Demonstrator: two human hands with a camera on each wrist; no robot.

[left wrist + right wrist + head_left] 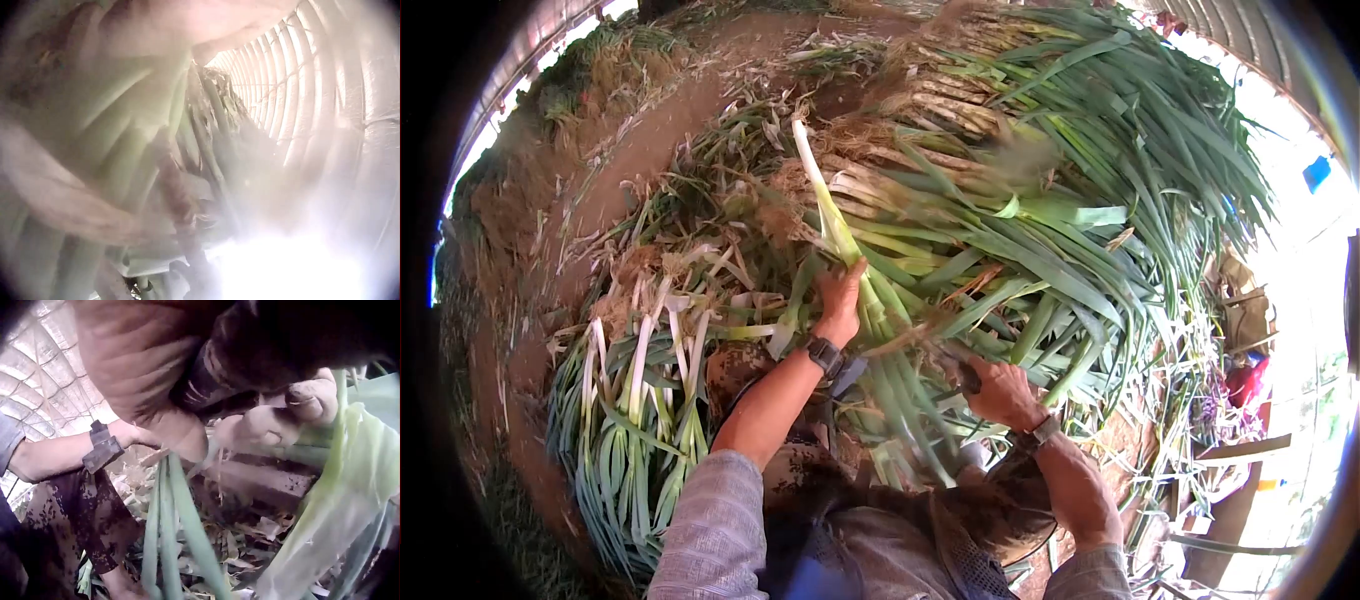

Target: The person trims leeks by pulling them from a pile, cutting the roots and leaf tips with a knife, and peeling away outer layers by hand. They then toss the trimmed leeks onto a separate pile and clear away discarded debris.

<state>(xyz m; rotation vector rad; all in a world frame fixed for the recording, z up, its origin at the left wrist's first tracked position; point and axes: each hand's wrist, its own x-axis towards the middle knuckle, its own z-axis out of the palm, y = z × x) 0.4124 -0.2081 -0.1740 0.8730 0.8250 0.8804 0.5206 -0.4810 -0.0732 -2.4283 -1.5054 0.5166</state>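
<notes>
In the head view my left hand (840, 300) grips a leek (832, 215), its white root end pointing up and away and its green leaves hanging toward my lap. Blurred pale fingers (69, 200) lie around green leaves (119, 137) in the left wrist view. My right hand (1005, 395), to the right of those leaves, holds a dark handle (968, 378). The right wrist view shows that hand (137, 362) curled round the handle (209, 375), with a flat brownish piece (262, 481) below the fingers; whether it touches the leaves I cannot tell.
A large heap of leeks (1050, 200) covers the ground ahead and to the right, roots facing left. Several peeled leeks (640, 370) lie at the left. Trimmed scraps (740, 150) are scattered ahead-left. Cardboard (1250, 310) stands at the far right.
</notes>
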